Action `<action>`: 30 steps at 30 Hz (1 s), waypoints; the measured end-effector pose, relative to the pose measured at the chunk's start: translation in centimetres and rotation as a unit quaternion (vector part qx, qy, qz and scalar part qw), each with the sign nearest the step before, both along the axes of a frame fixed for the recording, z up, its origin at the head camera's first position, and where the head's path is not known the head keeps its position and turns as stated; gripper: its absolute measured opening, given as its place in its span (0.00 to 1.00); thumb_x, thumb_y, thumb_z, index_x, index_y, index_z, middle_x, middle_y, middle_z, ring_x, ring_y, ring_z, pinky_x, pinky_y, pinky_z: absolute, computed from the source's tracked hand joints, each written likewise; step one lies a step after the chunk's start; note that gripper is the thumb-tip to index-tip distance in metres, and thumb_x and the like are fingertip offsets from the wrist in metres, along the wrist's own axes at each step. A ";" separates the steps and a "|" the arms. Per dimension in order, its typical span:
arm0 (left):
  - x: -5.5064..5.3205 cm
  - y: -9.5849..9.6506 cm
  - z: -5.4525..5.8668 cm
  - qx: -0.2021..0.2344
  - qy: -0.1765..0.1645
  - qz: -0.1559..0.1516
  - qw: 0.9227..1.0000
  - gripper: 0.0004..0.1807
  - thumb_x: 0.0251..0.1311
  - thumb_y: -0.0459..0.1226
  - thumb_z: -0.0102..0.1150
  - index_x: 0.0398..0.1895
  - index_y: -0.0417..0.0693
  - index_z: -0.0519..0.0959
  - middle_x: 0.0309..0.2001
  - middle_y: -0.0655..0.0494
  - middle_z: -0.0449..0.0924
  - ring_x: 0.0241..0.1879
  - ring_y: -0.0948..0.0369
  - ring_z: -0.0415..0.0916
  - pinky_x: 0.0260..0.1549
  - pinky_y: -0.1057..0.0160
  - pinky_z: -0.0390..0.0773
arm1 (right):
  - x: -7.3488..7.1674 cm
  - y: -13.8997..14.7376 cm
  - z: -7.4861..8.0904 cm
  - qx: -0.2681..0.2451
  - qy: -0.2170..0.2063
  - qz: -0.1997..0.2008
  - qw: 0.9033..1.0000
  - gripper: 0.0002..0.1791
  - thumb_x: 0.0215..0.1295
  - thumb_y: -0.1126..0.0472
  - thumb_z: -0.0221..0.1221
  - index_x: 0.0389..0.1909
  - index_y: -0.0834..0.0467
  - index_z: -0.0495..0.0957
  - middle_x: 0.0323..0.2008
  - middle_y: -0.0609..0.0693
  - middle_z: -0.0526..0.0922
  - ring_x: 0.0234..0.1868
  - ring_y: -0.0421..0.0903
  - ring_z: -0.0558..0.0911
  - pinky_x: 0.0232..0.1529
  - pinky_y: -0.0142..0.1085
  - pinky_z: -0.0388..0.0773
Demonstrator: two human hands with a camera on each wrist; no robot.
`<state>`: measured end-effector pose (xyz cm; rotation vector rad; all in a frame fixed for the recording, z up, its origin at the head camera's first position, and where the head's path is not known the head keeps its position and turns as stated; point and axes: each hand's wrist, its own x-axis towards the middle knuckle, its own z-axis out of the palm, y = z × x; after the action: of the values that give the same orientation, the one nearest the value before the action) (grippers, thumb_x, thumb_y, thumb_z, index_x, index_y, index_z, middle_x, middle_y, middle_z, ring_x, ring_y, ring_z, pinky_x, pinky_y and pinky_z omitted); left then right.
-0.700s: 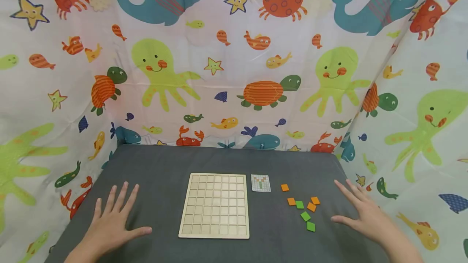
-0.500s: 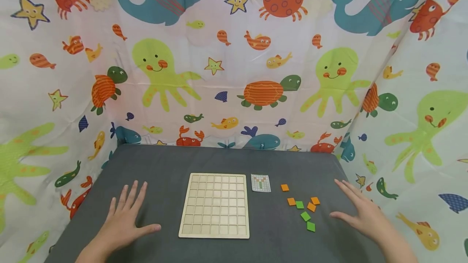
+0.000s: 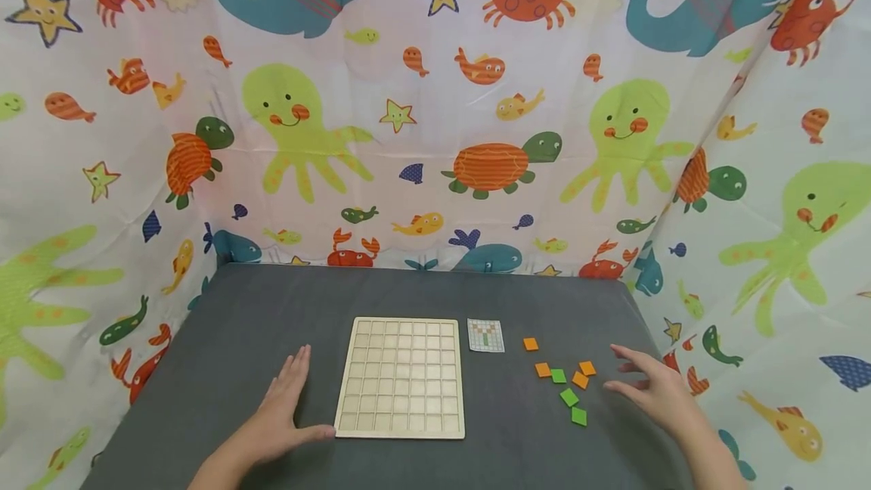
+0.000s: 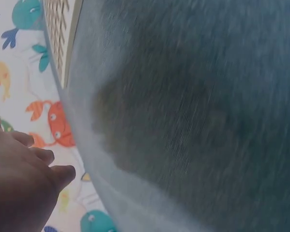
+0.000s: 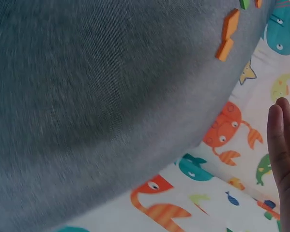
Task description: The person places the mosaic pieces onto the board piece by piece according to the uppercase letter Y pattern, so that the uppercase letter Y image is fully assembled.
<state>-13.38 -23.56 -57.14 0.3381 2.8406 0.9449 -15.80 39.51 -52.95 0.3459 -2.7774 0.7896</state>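
A pale wooden grid board (image 3: 400,379) with square recesses lies on the grey table in the head view. Just left of it is my left hand (image 3: 275,414), fingers extended, thumb tip at the board's lower left corner; whether it touches cannot be told. To the right lie several loose small square tiles, among them an orange tile (image 3: 531,344) and a green tile (image 3: 568,398). My right hand (image 3: 656,392) hovers right of these tiles, fingers slightly bent and holding nothing. Both wrist views show the hands above the cloth, the left hand (image 4: 26,179) and the right hand (image 5: 286,150).
A small printed card (image 3: 485,336) with an orange and green grid pattern lies between the board and the tiles. Dark grey cloth covers the table (image 3: 286,301). A curtain (image 3: 435,134) printed with sea animals hangs behind and on both sides.
My left hand has moved right, up to the board's edge. The right hand has shifted slightly left toward the tiles, its fingers bending a little. The head view has tilted slightly; board and tiles stay put.
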 end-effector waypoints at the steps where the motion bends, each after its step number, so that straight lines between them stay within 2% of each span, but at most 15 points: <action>1: 0.0 0.2 -0.2 0.005 -0.002 -0.003 1.000 0.76 0.44 0.63 0.76 0.82 0.51 0.30 0.82 0.38 0.34 0.78 0.32 0.34 0.66 0.22 0.44 | -0.1 0.0 -0.2 -0.005 -0.002 -0.002 1.000 0.37 0.47 0.58 0.79 0.61 0.59 0.79 0.50 0.58 0.86 0.42 0.55 0.88 0.33 0.36 0.86; 7: -0.3 1.2 -1.2 0.015 -0.033 -0.019 0.999 0.80 0.36 0.67 0.77 0.82 0.44 0.35 0.82 0.41 0.36 0.79 0.35 0.33 0.70 0.27 0.43 | -0.4 -0.4 -1.5 -0.027 -0.056 -0.027 0.998 0.31 0.51 0.57 0.77 0.57 0.59 0.82 0.47 0.58 0.88 0.42 0.53 0.88 0.35 0.30 0.84; 12: -0.3 1.9 -1.6 0.030 -0.052 -0.042 0.997 0.82 0.31 0.67 0.79 0.82 0.41 0.39 0.82 0.41 0.39 0.79 0.36 0.33 0.70 0.27 0.42 | -0.1 -1.1 -2.6 -0.047 -0.105 -0.049 0.992 0.30 0.52 0.54 0.77 0.56 0.59 0.82 0.48 0.57 0.88 0.41 0.47 0.87 0.36 0.30 0.85; 19: -0.6 2.7 -2.3 0.033 -0.055 -0.048 0.997 0.83 0.26 0.66 0.81 0.81 0.38 0.42 0.81 0.38 0.42 0.79 0.36 0.34 0.72 0.31 0.43 | 0.5 -1.5 -3.7 -0.075 -0.159 -0.064 0.982 0.29 0.52 0.52 0.76 0.54 0.58 0.83 0.47 0.54 0.88 0.39 0.38 0.85 0.37 0.30 0.84; 27: -0.8 3.2 -2.8 0.046 -0.070 -0.041 0.996 0.80 0.29 0.60 0.84 0.81 0.39 0.45 0.81 0.39 0.43 0.80 0.36 0.32 0.72 0.30 0.40 | 1.2 -2.1 -4.7 -0.089 -0.214 -0.079 0.969 0.33 0.48 0.54 0.79 0.56 0.59 0.82 0.47 0.53 0.87 0.36 0.37 0.83 0.35 0.29 0.82; 30: -0.8 3.3 -2.9 0.041 -0.076 -0.038 0.995 0.77 0.31 0.62 0.82 0.81 0.41 0.46 0.81 0.40 0.44 0.80 0.36 0.31 0.71 0.28 0.42 | 1.3 -2.2 -5.2 -0.094 -0.232 -0.074 0.965 0.34 0.45 0.53 0.80 0.55 0.60 0.82 0.47 0.53 0.87 0.37 0.39 0.83 0.35 0.29 0.82</action>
<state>-14.21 -20.21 -59.99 0.3643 2.6370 1.0283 -14.50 37.32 -58.15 -0.0993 -3.0600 1.2159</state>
